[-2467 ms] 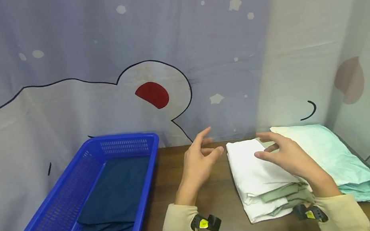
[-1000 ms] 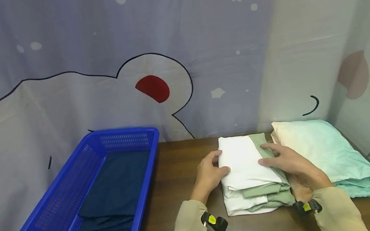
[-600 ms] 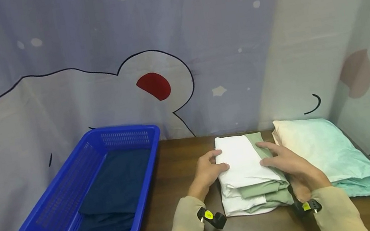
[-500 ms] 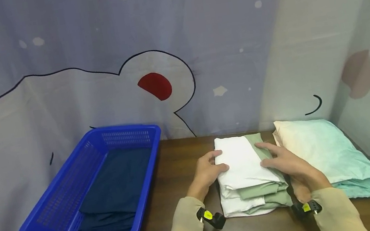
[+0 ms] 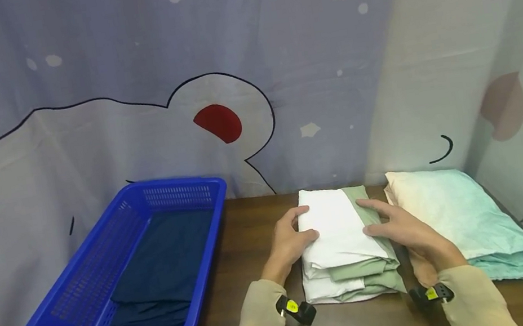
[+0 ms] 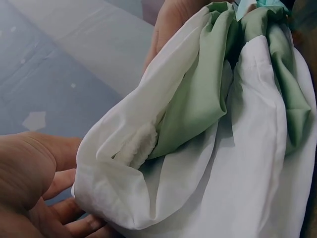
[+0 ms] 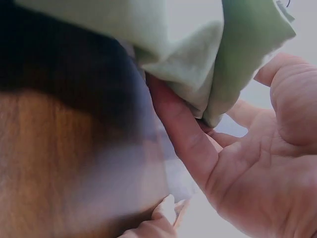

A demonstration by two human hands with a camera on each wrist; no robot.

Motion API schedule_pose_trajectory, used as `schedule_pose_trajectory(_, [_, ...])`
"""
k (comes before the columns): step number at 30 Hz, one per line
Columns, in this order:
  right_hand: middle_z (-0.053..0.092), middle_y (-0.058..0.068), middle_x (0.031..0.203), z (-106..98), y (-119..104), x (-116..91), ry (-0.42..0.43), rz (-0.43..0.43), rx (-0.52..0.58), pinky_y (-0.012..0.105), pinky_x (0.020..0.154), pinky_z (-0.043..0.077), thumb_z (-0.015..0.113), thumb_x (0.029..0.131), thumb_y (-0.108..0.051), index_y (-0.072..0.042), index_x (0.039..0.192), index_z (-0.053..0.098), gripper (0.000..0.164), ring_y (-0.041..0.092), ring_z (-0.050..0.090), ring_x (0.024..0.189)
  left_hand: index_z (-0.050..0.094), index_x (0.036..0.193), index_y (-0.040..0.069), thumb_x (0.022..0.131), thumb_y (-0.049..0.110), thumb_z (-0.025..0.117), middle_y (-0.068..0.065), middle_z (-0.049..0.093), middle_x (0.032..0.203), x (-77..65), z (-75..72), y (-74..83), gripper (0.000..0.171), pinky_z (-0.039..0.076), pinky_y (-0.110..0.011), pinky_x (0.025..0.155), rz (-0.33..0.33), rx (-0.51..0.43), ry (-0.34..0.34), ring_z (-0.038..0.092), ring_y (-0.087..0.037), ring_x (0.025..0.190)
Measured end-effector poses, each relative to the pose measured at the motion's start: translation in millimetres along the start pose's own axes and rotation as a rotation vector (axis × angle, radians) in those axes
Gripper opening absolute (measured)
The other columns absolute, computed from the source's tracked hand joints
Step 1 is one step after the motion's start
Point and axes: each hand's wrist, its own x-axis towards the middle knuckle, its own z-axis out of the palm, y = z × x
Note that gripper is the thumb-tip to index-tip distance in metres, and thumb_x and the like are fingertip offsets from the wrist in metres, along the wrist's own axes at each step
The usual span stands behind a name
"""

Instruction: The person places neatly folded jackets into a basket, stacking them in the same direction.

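Observation:
A folded white and green cloth (image 5: 336, 228) lies in thick layers between my two hands in the head view. My left hand (image 5: 288, 241) holds its left edge, thumb on top. In the left wrist view the left fingers (image 6: 64, 210) reach under the white fold. On the opposite edge, my right hand (image 5: 405, 226) grips the green side with its thumb on top. Its fingers (image 7: 185, 129) go beneath the green fabric in the right wrist view. Whether the stack is clear of the table cannot be told.
A blue plastic basket (image 5: 207, 257) with folded dark navy cloth (image 5: 163, 258) inside stands at the left on the wooden table (image 5: 251, 227). Right of my right hand lies a folded pale cloth (image 5: 465, 216), peach to mint green. A printed curtain (image 5: 307, 64) hangs behind the table.
Both hands, apart from the cloth at first, have come down and taken hold of its two sides. The cloth has shifted left, away from the pale one, and slightly up in view just now.

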Motion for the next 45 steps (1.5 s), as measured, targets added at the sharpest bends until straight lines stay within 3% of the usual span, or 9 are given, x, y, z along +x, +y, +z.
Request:
schedule_pose_trajectory(11, [0.027, 0.028, 0.168, -2.3, -12.3, -1.0, 0.04, -0.045, -0.002, 0.069, 0.111, 0.035, 0.071, 0.103, -0.023, -0.009, 0.166, 0.036, 0.073, 0.053, 0.028, 0.151, 0.071, 0.136, 0.012, 0.081, -0.003, 0.08, -0.02, 0.067, 0.137, -1.7, -10.5, 14.4, 0.058, 0.049, -0.055, 0.105, 0.097, 0.015, 0.037, 0.06, -0.037, 0.128])
schedule_pose_trajectory(20, [0.027, 0.024, 0.17, -4.6, -24.6, -4.3, 0.08, -0.091, -0.013, 0.072, 0.114, 0.027, 0.073, 0.102, -0.025, -0.01, 0.165, 0.038, 0.074, 0.05, 0.02, 0.155, 0.071, 0.137, 0.013, 0.081, -0.003, 0.08, -0.02, 0.066, 0.139, -5.3, -20.4, 30.1, 0.06, 0.05, -0.055, 0.106, 0.121, 0.029, 0.054, 0.06, -0.038, 0.131])
schedule_pose_trajectory(29, [0.025, 0.026, 0.17, -5.6, -36.5, -8.9, 0.076, -0.118, 0.039, 0.068, 0.113, 0.034, 0.073, 0.103, -0.025, -0.011, 0.166, 0.036, 0.075, 0.049, 0.026, 0.154, 0.07, 0.139, 0.014, 0.082, -0.002, 0.079, -0.02, 0.067, 0.138, -10.9, -33.8, 46.5, 0.06, 0.052, -0.053, 0.102, 0.139, 0.058, 0.057, 0.062, -0.034, 0.126])
schedule_pose_trajectory(32, [0.026, 0.025, 0.17, -5.1, -40.5, -10.9, 0.073, -0.133, 0.052, 0.066, 0.112, 0.035, 0.072, 0.103, -0.024, -0.011, 0.166, 0.036, 0.074, 0.048, 0.027, 0.154, 0.07, 0.138, 0.014, 0.082, -0.002, 0.079, -0.02, 0.068, 0.136, -13.0, -38.3, 51.7, 0.059, 0.055, -0.051, 0.097, 0.152, 0.065, 0.057, 0.066, -0.032, 0.118])
schedule_pose_trajectory(35, [0.027, 0.025, 0.17, -4.5, -44.6, -11.9, 0.08, -0.149, 0.064, 0.066, 0.114, 0.033, 0.072, 0.103, -0.023, -0.01, 0.166, 0.036, 0.074, 0.047, 0.025, 0.155, 0.07, 0.138, 0.012, 0.083, -0.003, 0.079, -0.022, 0.068, 0.134, -15.0, -42.7, 56.9, 0.058, 0.059, -0.047, 0.088, 0.178, 0.071, 0.053, 0.07, -0.028, 0.097])
schedule_pose_trajectory(39, [0.031, 0.025, 0.168, -3.1, -49.7, -13.2, 0.081, -0.163, 0.111, 0.055, 0.112, 0.041, 0.072, 0.103, -0.022, -0.01, 0.166, 0.036, 0.073, 0.044, 0.032, 0.152, 0.07, 0.138, 0.011, 0.083, -0.003, 0.079, -0.022, 0.069, 0.132, -17.6, -48.4, 62.6, 0.057, 0.06, -0.042, 0.078, 0.191, 0.062, 0.051, 0.068, -0.022, 0.075])
schedule_pose_trajectory(43, [0.037, 0.028, 0.163, -1.5, -55.5, -14.4, 0.051, -0.184, 0.205, 0.035, 0.099, 0.052, 0.071, 0.104, -0.017, -0.009, 0.167, 0.034, 0.074, 0.042, 0.044, 0.144, 0.07, 0.139, 0.011, 0.085, -0.002, 0.079, -0.022, 0.07, 0.132, -20.2, -54.7, 68.2, 0.057, 0.061, -0.043, 0.079, 0.197, 0.055, 0.057, 0.071, -0.023, 0.077])
schedule_pose_trajectory(45, [0.039, 0.029, 0.162, -0.1, -58.6, -14.4, 0.03, -0.192, 0.253, 0.031, 0.093, 0.056, 0.071, 0.104, -0.015, -0.008, 0.167, 0.032, 0.075, 0.041, 0.049, 0.14, 0.069, 0.14, 0.011, 0.086, -0.002, 0.078, -0.022, 0.069, 0.133, -21.2, -58.6, 70.4, 0.056, 0.062, -0.045, 0.08, 0.206, 0.056, 0.06, 0.072, -0.025, 0.078])
